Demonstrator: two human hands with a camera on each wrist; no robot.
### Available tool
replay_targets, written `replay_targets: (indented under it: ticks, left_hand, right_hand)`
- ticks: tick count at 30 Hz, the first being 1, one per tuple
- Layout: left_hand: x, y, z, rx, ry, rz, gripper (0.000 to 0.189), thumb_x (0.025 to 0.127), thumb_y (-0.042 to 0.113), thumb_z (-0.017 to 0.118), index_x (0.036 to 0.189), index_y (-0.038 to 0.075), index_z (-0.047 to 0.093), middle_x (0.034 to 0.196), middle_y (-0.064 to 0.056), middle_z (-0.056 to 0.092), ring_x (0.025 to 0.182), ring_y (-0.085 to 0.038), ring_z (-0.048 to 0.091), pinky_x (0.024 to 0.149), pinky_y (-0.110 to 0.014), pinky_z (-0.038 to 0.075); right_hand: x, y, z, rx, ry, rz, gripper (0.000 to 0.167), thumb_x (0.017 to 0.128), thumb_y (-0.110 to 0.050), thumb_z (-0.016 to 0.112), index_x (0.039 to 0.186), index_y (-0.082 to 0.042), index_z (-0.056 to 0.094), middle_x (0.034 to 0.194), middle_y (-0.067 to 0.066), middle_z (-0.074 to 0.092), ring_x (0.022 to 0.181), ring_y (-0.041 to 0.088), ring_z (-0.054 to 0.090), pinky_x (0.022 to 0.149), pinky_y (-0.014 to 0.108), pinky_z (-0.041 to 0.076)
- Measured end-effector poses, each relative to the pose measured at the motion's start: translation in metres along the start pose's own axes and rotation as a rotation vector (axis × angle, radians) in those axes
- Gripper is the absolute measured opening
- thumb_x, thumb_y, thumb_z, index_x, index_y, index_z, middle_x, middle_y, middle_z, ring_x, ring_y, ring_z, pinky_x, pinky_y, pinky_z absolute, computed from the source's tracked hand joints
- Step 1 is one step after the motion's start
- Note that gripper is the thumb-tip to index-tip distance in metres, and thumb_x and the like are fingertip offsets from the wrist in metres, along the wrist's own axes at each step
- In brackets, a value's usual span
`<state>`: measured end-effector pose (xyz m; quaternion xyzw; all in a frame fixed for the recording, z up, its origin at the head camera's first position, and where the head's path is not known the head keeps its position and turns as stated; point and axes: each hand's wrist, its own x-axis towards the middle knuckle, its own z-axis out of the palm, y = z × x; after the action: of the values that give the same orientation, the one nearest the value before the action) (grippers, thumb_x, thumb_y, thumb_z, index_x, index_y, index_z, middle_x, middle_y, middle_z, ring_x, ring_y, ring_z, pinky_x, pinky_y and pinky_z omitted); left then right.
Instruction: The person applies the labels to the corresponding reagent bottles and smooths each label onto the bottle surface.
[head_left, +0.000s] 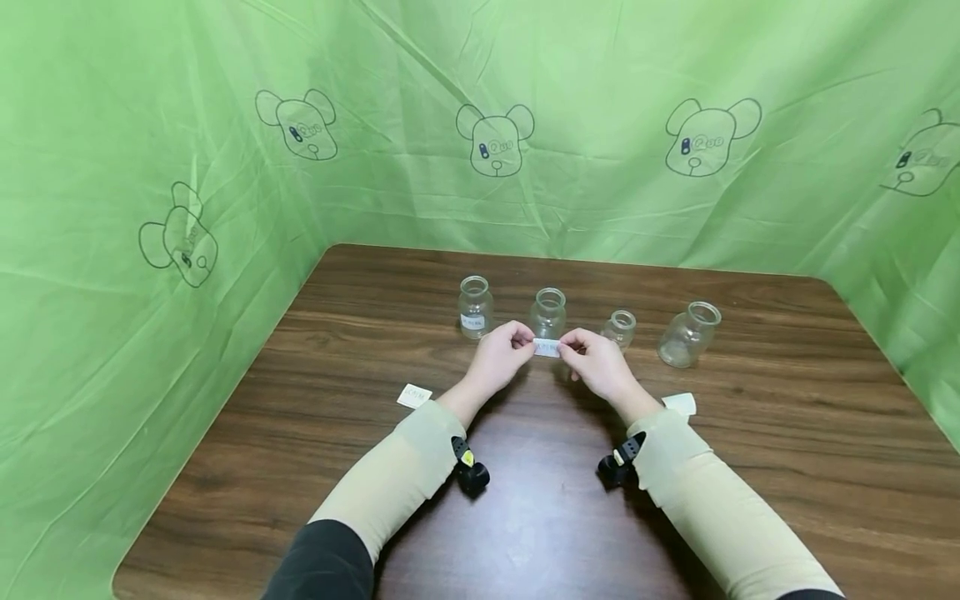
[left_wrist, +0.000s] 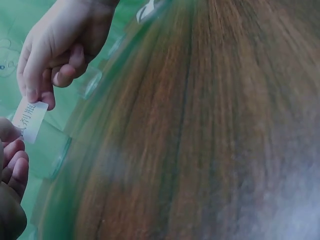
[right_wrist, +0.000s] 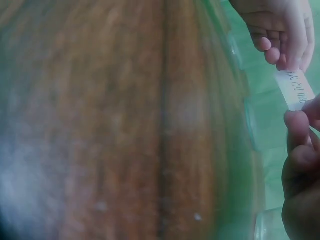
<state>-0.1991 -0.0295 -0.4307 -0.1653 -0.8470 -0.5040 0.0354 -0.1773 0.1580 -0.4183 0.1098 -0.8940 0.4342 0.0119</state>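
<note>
While left hand (head_left: pixel 498 358) and right hand (head_left: pixel 602 365) pinch its ends, label (head_left: pixel 547 348) spans the gap

Curled and closed on its short edges, the hands hold the label midway between them, its long axis running left to right, neither hand nearer. Just behind it, a clear glass jar (head_left: pixel 548 312) stands on the tabletop (head_left: pixel 360 333); whether label and glass touch cannot be told. Beyond the left hand stands a labelled jar (head_left: pixel 475 303).
</note>
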Motion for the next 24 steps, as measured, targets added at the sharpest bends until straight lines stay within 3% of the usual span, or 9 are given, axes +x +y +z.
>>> replay_targets:
  ticks: [7,16,24]
  left_hand:
    - [0.004,-0.006,0.005,0.046,0.028,-0.023,0.004,0.084,0.016,0.066,0.085,0.012,0.064,0.079,0.004,0.063,0.072,-0.007,0.056,0.067,-0.021,0.046]
    - [0.011,-0.008,0.007,0.126,0.07,0.018,0.004,0.084,0.015,0.065,0.084,0.011,0.063,0.081,0.002,0.06,0.074,-0.009,0.055,0.067,-0.021,0.044]
    - [0.015,-0.003,0.009,0.162,0.101,0.01,0.003,0.083,0.015,0.065,0.083,0.012,0.064,0.078,0.004,0.062,0.071,-0.008,0.055,0.065,-0.022,0.044]
  right_hand:
    - [0.004,0.007,0.006,-0.049,0.04,-0.003,0.011,0.091,-0.018,0.058,0.093,-0.009,0.063,0.068,0.006,0.062,0.052,0.014,0.057,0.053,0.029,0.043]
    - [0.011,0.008,0.008,-0.05,0.073,-0.003,0.011,0.091,-0.018,0.059,0.092,-0.008,0.064,0.071,0.004,0.063,0.052,0.015,0.057,0.052,0.029,0.043]
    - [0.012,0.011,0.01,-0.056,0.117,-0.001,0.012,0.091,-0.018,0.059,0.091,-0.008,0.065,0.072,0.005,0.064,0.05,0.014,0.056,0.049,0.028,0.043]
